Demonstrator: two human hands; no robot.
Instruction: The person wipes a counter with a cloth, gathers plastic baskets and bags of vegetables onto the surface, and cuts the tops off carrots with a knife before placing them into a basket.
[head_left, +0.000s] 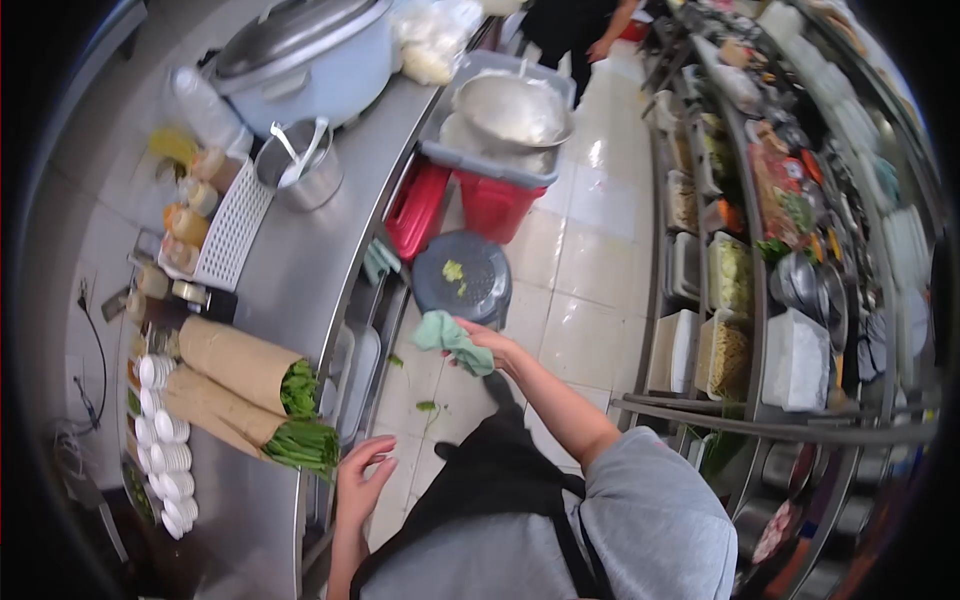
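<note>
A crumpled green cloth (447, 338) is gripped in my right hand (492, 346), held out over the floor in front of me. Just beyond it stands a grey round stool (462, 280) with pale green scraps on its top. My left hand (362, 478) is empty, fingers apart, beside the steel counter's edge. Close to that hand, leafy greens (303, 447) stick out of a brown paper wrap (225, 408) on the counter. A second brown paper roll (240, 362) with greens lies alongside.
On the steel counter (255, 515) are stacked white cups (170, 458), a white basket (235, 225), a pot with utensils (310, 180) and a large cooker (300, 75). A red bin (497, 208) stands ahead. Food containers (730, 275) line the right. Another person (565, 30) is at the far end.
</note>
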